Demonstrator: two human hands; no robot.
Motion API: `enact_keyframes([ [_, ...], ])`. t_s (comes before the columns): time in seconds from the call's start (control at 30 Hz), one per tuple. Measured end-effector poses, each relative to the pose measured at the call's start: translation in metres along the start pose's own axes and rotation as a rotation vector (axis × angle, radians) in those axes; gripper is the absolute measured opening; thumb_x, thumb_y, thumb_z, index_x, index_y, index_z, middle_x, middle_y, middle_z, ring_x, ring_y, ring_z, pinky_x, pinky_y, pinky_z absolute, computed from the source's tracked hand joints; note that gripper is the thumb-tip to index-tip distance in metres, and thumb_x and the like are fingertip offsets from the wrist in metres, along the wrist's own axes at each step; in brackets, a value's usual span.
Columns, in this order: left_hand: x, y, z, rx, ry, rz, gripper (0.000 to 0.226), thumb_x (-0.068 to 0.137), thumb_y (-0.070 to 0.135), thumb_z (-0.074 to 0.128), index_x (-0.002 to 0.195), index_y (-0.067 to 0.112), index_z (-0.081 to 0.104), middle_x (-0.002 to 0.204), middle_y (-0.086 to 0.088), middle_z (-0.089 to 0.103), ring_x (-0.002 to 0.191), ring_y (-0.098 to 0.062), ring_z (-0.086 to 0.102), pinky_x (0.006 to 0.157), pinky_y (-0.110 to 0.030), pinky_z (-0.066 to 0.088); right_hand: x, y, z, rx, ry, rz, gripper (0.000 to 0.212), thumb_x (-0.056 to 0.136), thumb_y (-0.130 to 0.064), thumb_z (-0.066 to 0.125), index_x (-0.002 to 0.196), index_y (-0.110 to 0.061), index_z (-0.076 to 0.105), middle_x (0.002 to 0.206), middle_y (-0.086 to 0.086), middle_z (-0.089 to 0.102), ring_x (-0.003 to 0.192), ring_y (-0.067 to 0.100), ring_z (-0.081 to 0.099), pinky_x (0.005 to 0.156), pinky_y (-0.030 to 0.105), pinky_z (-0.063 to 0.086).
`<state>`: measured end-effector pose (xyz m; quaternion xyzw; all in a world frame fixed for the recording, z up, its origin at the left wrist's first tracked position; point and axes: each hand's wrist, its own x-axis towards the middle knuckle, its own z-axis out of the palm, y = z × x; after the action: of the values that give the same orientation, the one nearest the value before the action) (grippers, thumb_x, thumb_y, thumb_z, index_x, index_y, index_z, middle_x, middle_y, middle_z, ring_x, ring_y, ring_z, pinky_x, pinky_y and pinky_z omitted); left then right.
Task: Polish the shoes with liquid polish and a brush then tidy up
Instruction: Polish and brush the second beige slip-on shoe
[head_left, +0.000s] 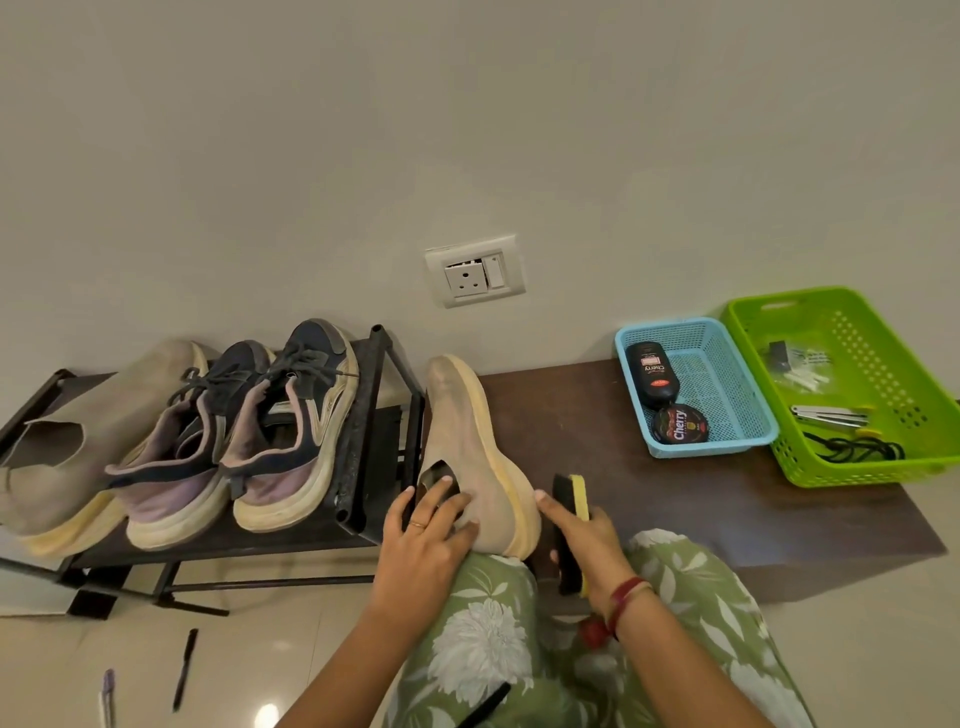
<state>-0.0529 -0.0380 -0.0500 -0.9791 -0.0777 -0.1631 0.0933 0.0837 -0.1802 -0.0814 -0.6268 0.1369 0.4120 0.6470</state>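
Observation:
A beige slip-on shoe (467, 441) with a pale yellow sole rests on my knee, toe pointing toward the wall. My left hand (426, 530) holds it at the heel opening, fingers curled over the collar. My right hand (587, 540) grips a black shoe brush (569, 525) with a yellow back, right beside the shoe's heel. A black liquid polish bottle (652, 376) and a round Cherry polish tin (680, 425) lie in a small blue basket (727, 364).
A black shoe rack (358, 467) at the left carries the matching beige shoe (78, 447) and two navy sneakers (249, 431). A green basket (872, 457) with small items sits on the dark wooden bench (675, 499). Pens (184, 670) lie on the floor.

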Motion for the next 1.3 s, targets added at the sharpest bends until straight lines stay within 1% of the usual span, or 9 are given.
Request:
enact_keyframes([
  [0.13, 0.000, -0.002, 0.003, -0.036, 0.015, -0.024, 0.025, 0.080, 0.026, 0.049, 0.084, 0.027, 0.073, 0.119, 0.000, 0.064, 0.125, -0.023, 0.042, 0.102, -0.048, 0.027, -0.007, 0.004, 0.005, 0.245, -0.211, 0.343, 0.039, 0.072, -0.035, 0.080, 0.096, -0.009, 0.065, 0.070, 0.007, 0.057, 0.044, 0.013, 0.049, 0.038, 0.021, 0.042],
  [0.43, -0.002, -0.005, 0.009, -0.164, 0.037, -0.067, 0.020, 0.078, 0.031, 0.054, 0.083, 0.030, 0.073, 0.126, 0.004, 0.049, 0.125, -0.024, 0.043, 0.102, -0.049, 0.029, -0.014, 0.007, 0.011, 0.519, -0.410, 0.513, 0.029, 0.081, -0.033, 0.068, 0.088, -0.006, 0.064, 0.059, 0.008, 0.057, 0.036, 0.015, 0.051, 0.033, 0.019, 0.044],
  [0.6, 0.001, -0.003, 0.013, -0.217, 0.022, 0.004, 0.019, 0.078, 0.030, 0.054, 0.084, 0.029, 0.072, 0.123, 0.004, 0.053, 0.122, -0.021, 0.046, 0.099, -0.042, 0.033, 0.001, 0.023, 0.019, 0.482, -0.203, 0.378, 0.059, 0.074, -0.032, 0.077, 0.123, -0.007, 0.058, 0.069, 0.011, 0.058, 0.041, 0.018, 0.052, 0.038, 0.026, 0.045],
  [0.73, 0.007, 0.000, 0.013, -0.322, -0.051, 0.015, 0.024, 0.081, 0.029, 0.050, 0.079, 0.022, 0.074, 0.116, 0.000, 0.064, 0.116, -0.017, 0.046, 0.082, -0.036, 0.053, 0.001, 0.016, 0.021, 0.379, -0.056, 0.152, 0.048, 0.075, -0.026, 0.080, 0.114, -0.009, 0.057, 0.079, 0.014, 0.062, 0.053, 0.023, 0.057, 0.051, 0.034, 0.051],
  [0.87, 0.005, -0.001, 0.013, -0.415, -0.067, -0.044, 0.019, 0.082, 0.027, 0.053, 0.081, 0.020, 0.070, 0.121, -0.002, 0.056, 0.118, -0.021, 0.048, 0.078, -0.041, 0.057, 0.001, 0.003, 0.022, -0.046, 0.017, -0.204, 0.038, 0.076, -0.017, 0.079, 0.103, -0.013, 0.054, 0.087, 0.011, 0.064, 0.077, 0.027, 0.062, 0.073, 0.043, 0.056],
  [0.93, 0.003, -0.002, 0.012, -0.351, -0.094, -0.063, 0.017, 0.076, 0.022, 0.066, 0.093, 0.024, 0.063, 0.124, -0.003, 0.052, 0.122, -0.026, 0.048, 0.087, -0.053, 0.052, 0.004, 0.004, 0.026, -0.161, 0.000, -0.278, 0.039, 0.073, -0.018, 0.082, 0.097, -0.020, 0.052, 0.086, 0.006, 0.064, 0.081, 0.027, 0.064, 0.077, 0.046, 0.056],
  [1.03, 0.010, 0.000, 0.011, -0.203, -0.291, -0.254, 0.075, 0.057, 0.018, 0.085, 0.122, 0.030, 0.051, 0.131, -0.003, 0.045, 0.132, -0.028, 0.037, 0.098, -0.062, 0.034, 0.009, 0.010, 0.028, -0.192, 0.037, -0.293, 0.038, 0.073, -0.021, 0.081, 0.094, -0.024, 0.050, 0.085, 0.003, 0.064, 0.081, 0.025, 0.064, 0.078, 0.046, 0.055],
  [1.2, 0.030, 0.010, 0.008, -0.070, -0.438, -0.521, 0.091, 0.090, 0.030, 0.059, 0.150, 0.031, -0.010, 0.159, -0.004, -0.010, 0.145, -0.029, -0.017, 0.113, -0.057, -0.002, -0.003, 0.006, 0.024, -0.307, 0.145, -0.433, 0.039, 0.078, -0.023, 0.078, 0.100, -0.024, 0.046, 0.080, -0.009, 0.059, 0.070, 0.009, 0.058, 0.062, 0.026, 0.045],
  [1.3, 0.039, 0.022, 0.003, -0.190, -0.411, -0.660, 0.093, 0.089, 0.023, 0.057, 0.150, 0.031, -0.012, 0.158, -0.004, -0.013, 0.145, -0.028, -0.019, 0.114, -0.054, -0.003, -0.012, -0.005, 0.004, -0.425, 0.204, -0.573, 0.039, 0.078, -0.026, 0.077, 0.100, -0.026, 0.044, 0.076, -0.013, 0.057, 0.065, 0.005, 0.055, 0.052, 0.017, 0.038],
])
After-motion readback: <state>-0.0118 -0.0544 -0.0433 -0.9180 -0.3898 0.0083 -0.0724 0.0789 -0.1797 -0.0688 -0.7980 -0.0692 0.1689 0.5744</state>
